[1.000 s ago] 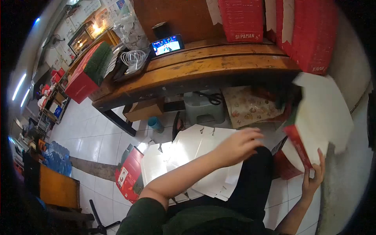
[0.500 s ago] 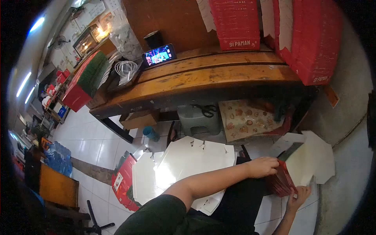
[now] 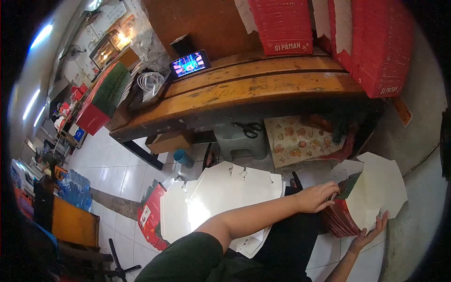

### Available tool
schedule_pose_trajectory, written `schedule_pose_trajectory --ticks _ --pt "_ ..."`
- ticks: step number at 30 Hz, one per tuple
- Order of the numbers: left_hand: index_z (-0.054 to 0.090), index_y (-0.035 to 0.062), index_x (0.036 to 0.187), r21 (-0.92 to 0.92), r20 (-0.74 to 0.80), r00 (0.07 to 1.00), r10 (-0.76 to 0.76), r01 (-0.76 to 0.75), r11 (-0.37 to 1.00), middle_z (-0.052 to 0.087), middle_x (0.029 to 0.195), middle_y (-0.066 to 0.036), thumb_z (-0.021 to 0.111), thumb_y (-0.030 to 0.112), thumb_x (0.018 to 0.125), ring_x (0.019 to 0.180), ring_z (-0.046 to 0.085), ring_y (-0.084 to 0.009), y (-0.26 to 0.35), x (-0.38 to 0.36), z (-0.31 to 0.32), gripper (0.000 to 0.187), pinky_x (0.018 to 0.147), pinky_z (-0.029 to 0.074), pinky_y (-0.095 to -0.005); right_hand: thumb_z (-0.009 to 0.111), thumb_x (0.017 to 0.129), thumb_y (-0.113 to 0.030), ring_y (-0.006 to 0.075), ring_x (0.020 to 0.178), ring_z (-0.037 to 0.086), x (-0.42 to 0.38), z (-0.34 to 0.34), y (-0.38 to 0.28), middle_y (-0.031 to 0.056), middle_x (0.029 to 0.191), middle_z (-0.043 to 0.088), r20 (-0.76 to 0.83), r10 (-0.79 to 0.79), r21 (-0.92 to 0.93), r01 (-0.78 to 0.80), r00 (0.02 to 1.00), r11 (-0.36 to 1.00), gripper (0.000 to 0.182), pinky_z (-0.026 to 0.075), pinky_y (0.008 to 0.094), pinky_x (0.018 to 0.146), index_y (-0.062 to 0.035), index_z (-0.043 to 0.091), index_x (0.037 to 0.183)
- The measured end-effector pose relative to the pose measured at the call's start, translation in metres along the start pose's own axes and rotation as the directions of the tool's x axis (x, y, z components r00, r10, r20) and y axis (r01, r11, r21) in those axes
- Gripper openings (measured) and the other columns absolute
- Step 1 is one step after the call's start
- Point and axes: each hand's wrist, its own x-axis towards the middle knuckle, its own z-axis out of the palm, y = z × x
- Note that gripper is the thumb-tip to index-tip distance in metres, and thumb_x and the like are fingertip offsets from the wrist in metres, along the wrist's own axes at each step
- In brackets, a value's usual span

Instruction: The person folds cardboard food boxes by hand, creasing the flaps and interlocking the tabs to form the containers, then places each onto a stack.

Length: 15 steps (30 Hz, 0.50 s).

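Observation:
At the right, an open red cardboard food box (image 3: 371,192) shows its white inside and spread flaps. It sits at the end of a nested stack of red boxes (image 3: 337,221). My left hand (image 3: 319,197) is closed at the upper left edge of this box, fingers bent over the rim. My right hand (image 3: 371,232) holds the lower edge, with the thumb at the red side and the fingers against the white inside. Flat white box blanks (image 3: 225,197) lie across my lap, and red printed blanks (image 3: 152,216) show at their left.
A wooden bench (image 3: 253,91) stands ahead, carrying a lit phone (image 3: 189,64), a coiled white cable (image 3: 151,84) and tall red box stacks (image 3: 286,28). Below are a grey stool (image 3: 239,141) with scissors (image 3: 249,129) and a blue cup (image 3: 183,158). A wall (image 3: 423,188) borders the right.
The open box has shifted slightly right and its inside faces me more. My left fingers have moved along its rim, and my right hand has moved up and right with its fingers more extended.

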Motion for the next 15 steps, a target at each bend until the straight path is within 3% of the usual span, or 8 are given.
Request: schedule_pose_trajectory --ticks 2,5,8,11,14,15 --pt "0.049 0.0021 0.12 0.029 -0.006 1.0 0.015 -0.015 0.999 0.054 0.122 -0.019 0.064 0.01 0.091 0.109 0.058 -0.0399 -0.002 0.001 0.001 0.033 0.09 0.05 -0.0447 0.036 0.101 -0.062 0.0403 0.147 0.026 0.0 0.01 -0.002 0.0215 0.156 0.033 0.071 0.065 0.143 -0.075 0.995 0.987 0.064 0.023 0.0591 0.118 -0.0112 0.046 0.138" --pt "0.053 0.0007 0.113 0.09 0.023 0.992 0.12 -0.122 0.988 0.055 0.122 -0.018 0.065 0.012 0.09 0.109 0.059 -0.0384 -0.006 0.0 -0.002 0.028 0.092 0.05 -0.0445 0.033 0.101 -0.062 0.0401 0.148 0.026 -0.006 0.021 0.006 0.0204 0.158 0.031 0.038 0.152 0.251 -0.156 0.988 0.955 0.064 0.022 0.0594 0.119 -0.0115 0.046 0.139" --pt "0.056 0.0 0.105 0.134 0.109 0.981 0.163 -0.177 0.975 0.055 0.124 -0.017 0.066 0.011 0.086 0.111 0.058 -0.0382 -0.005 -0.001 -0.005 0.024 0.092 0.05 -0.0447 0.033 0.102 -0.059 0.0395 0.148 0.026 -0.007 0.025 0.002 0.0194 0.158 0.032 0.019 0.169 0.323 -0.166 0.985 0.932 0.061 0.022 0.059 0.119 -0.0115 0.047 0.138" --pt "0.056 -0.0007 0.101 0.159 0.158 0.937 0.311 -0.335 0.929 0.055 0.124 -0.02 0.065 0.007 0.08 0.115 0.056 -0.0394 -0.004 0.002 -0.013 0.023 0.094 0.049 -0.0447 0.034 0.102 -0.056 0.0388 0.147 0.027 -0.01 0.024 0.008 0.0187 0.157 0.034 0.035 0.155 0.328 -0.157 0.987 0.932 0.059 0.022 0.0585 0.119 -0.0115 0.046 0.138" --pt "0.055 -0.0017 0.098 0.042 0.074 0.975 0.211 -0.215 0.976 0.054 0.123 -0.023 0.06 0.003 0.076 0.118 0.052 -0.0422 -0.012 0.009 -0.001 0.023 0.098 0.047 -0.0445 0.035 0.102 -0.055 0.0382 0.146 0.029 -0.014 0.027 0.013 0.0188 0.157 0.034 0.023 0.184 0.407 -0.177 0.983 0.896 0.058 0.024 0.0579 0.119 -0.0111 0.045 0.139" --pt "0.056 -0.0024 0.099 -0.026 0.009 0.995 0.096 -0.095 0.995 0.053 0.123 -0.024 0.06 0.002 0.075 0.119 0.052 -0.0429 -0.015 0.013 0.005 0.025 0.099 0.046 -0.0445 0.036 0.101 -0.055 0.0381 0.146 0.029 -0.014 0.028 0.014 0.0189 0.157 0.034 0.02 0.188 0.411 -0.18 0.982 0.894 0.058 0.024 0.0578 0.118 -0.0108 0.045 0.139"
